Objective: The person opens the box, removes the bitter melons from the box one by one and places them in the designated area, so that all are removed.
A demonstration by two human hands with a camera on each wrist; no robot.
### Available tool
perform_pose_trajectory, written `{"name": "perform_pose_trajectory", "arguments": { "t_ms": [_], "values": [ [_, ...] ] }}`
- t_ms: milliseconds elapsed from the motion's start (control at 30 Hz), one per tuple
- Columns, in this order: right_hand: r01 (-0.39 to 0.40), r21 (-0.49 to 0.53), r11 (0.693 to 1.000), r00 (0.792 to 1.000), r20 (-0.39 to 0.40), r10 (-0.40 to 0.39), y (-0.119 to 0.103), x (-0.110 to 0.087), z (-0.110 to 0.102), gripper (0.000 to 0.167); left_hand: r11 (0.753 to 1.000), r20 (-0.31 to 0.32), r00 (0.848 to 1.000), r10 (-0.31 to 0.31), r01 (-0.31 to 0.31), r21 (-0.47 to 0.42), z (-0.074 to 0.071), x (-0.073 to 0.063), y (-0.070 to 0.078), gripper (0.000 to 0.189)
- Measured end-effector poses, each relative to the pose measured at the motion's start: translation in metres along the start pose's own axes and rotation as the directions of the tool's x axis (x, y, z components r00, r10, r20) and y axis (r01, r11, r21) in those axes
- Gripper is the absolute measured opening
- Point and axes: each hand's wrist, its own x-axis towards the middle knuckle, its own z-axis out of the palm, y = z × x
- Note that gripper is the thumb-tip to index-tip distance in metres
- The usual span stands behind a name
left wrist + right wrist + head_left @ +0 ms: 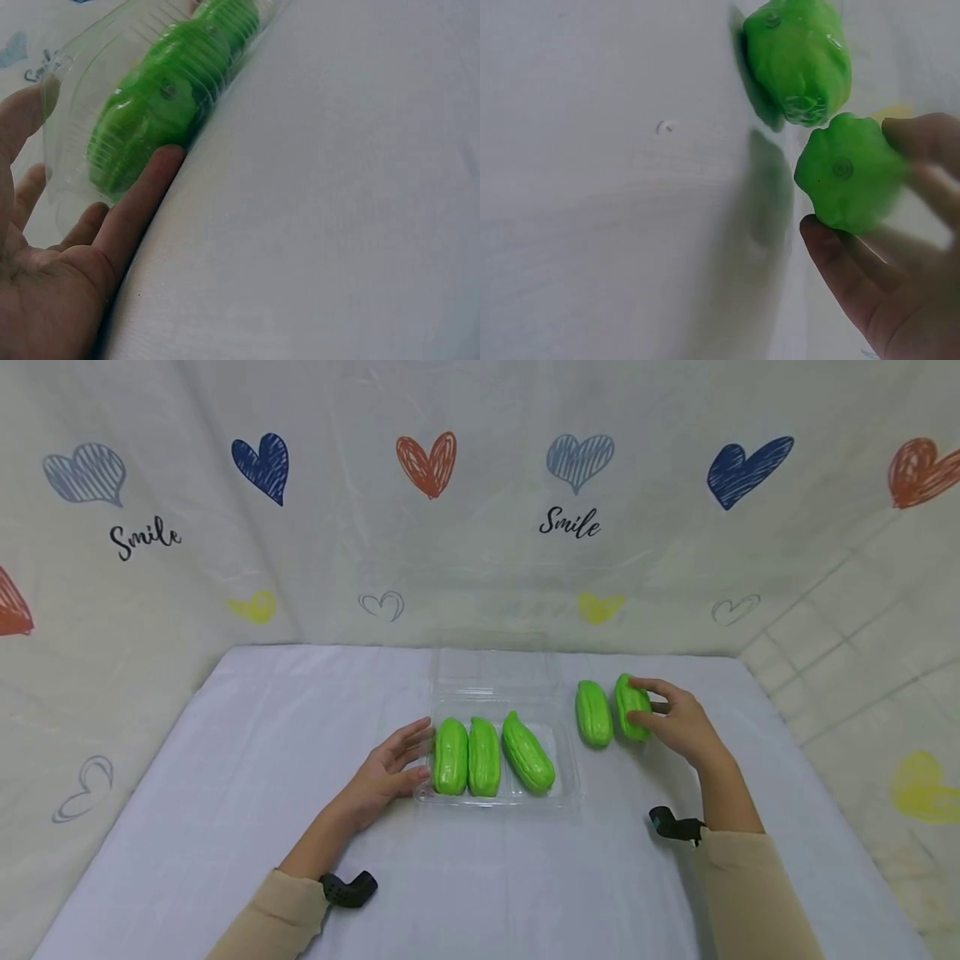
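A clear plastic clamshell box (566, 777) lies with its lid (495, 670) folded back, holding three green ribbed toy gourds. Two of them, the left gourd (451, 757) and the middle gourd (484, 757), stand side by side; the right gourd (529, 753) leans at a slant. My left hand (386, 777) rests against the box's left side with fingers extended, thumb near the front corner. To the right of the box, my right hand (678, 720) pinches another green gourd (844, 172) between thumb and fingers. Its shadow falls apart from it on the cloth.
One more loose gourd (594, 714) lies between the box and my right hand. A white cloth (495, 877) covers the table. Behind it hangs a pale curtain (487, 552) printed with hearts. Each wrist carries a black camera mount.
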Motion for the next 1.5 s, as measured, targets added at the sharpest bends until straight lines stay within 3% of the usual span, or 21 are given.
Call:
{"name": "perform_pose_trajectory", "arguments": {
  "t_ms": [367, 1133, 1300, 1500],
  "values": [
    [-0.026, -0.072, 0.997, 0.999, 0.036, 0.029, 0.008, 0.006, 0.006, 0.065, 1.000, -0.005, 1.000, -0.006, 0.006, -0.002, 0.001, 0.001, 0.001, 0.079],
    [-0.016, -0.073, 0.997, 0.999, 0.039, 0.019, 0.008, -0.002, 0.005, 0.066, 1.000, 0.000, 1.000, 0.011, -0.011, -0.003, 0.001, -0.001, 0.002, 0.079],
    [0.009, -0.088, 0.996, 1.000, 0.008, -0.008, 0.005, -0.005, 0.007, 0.063, 1.000, -0.006, 1.000, 0.007, -0.007, 0.007, 0.001, -0.002, 0.002, 0.078],
    [0.102, -0.084, 0.991, 0.990, -0.085, -0.109, -0.003, -0.009, 0.011, 0.056, 1.000, -0.013, 1.000, -0.007, 0.008, 0.008, 0.002, -0.002, 0.002, 0.074]
  ]
}}
